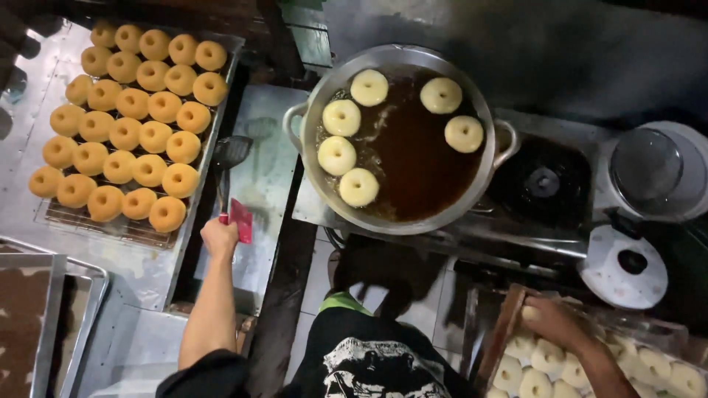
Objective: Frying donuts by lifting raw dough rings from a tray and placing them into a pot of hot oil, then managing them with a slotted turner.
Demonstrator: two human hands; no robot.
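Left of the pan, over the steel desk: the left hand is closed, fingers wrapped round the red handle of a dark slotted metal spatula.
Spatula: its head points away from the person and lies just beside the right edge of the wire rack, above the bare metal sheet between rack and pan.
Red card: a small flat red piece sits just beside the left hand; whether the hand touches it cannot be told.
Right hand: the right hand rests palm down on pale raw dough rings in a wooden-edged tray at the lower right; fingers loosely curved, and whether they grip a ring cannot be told.
Pan: a wide round metal pan with two handles stands on the stove, filled with dark oil; six pale dough rings float in it, four along the left side, two toward the far right.
Rack: a wire cooling rack on the left of the desk carries rows of golden-brown fried doughnuts.
Stove: a black burner lies right of the pan.
Far right: a round lidded pot and a white round lid with a dark knob stand near the tray.
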